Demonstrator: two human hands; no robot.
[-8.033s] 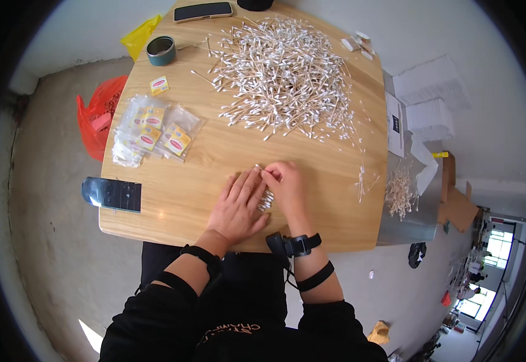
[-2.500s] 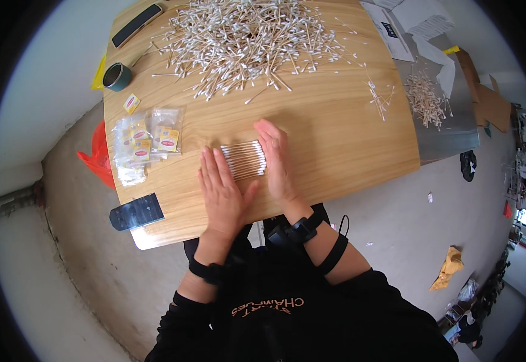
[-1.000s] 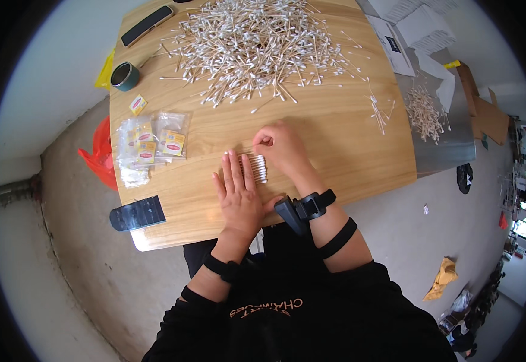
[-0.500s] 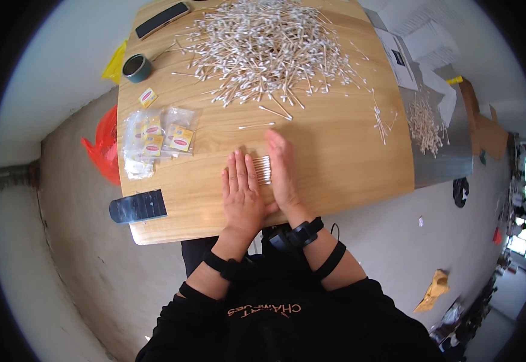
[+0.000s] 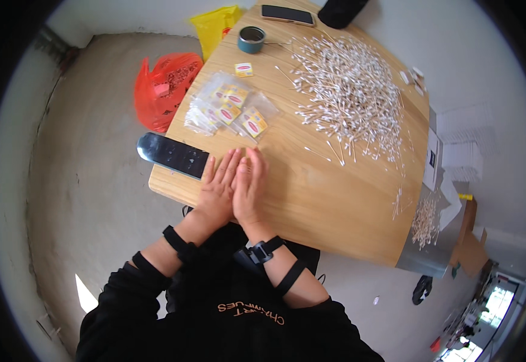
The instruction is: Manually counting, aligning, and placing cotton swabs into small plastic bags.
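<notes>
My left hand (image 5: 217, 186) lies palm down near the table's near left edge, its fingers stretched out beside a dark, shiny flat plate (image 5: 175, 155). Against its inner side rests my right hand (image 5: 249, 186), standing on its edge with fingers extended and slightly curved. Whatever lies under or between the palms is hidden. A large heap of cotton swabs (image 5: 353, 90) covers the table's far right part. A few loose swabs (image 5: 335, 152) have strayed to the near side of the heap. Clear plastic bags (image 5: 205, 114) with yellow labels (image 5: 254, 122) lie beyond my hands.
On the wooden table (image 5: 317, 205) are a teal cup (image 5: 251, 40), a phone (image 5: 287, 14) and a black item (image 5: 341, 12). A red bag (image 5: 166, 90) and a yellow bag (image 5: 214, 27) are beyond the left edge. More swabs (image 5: 424, 223) lie on a grey surface at right.
The view has turned. Both hands have moved left across the table, up to the dark plate. The gap between them has narrowed, and the row of cotton swabs seen there is now hidden.
</notes>
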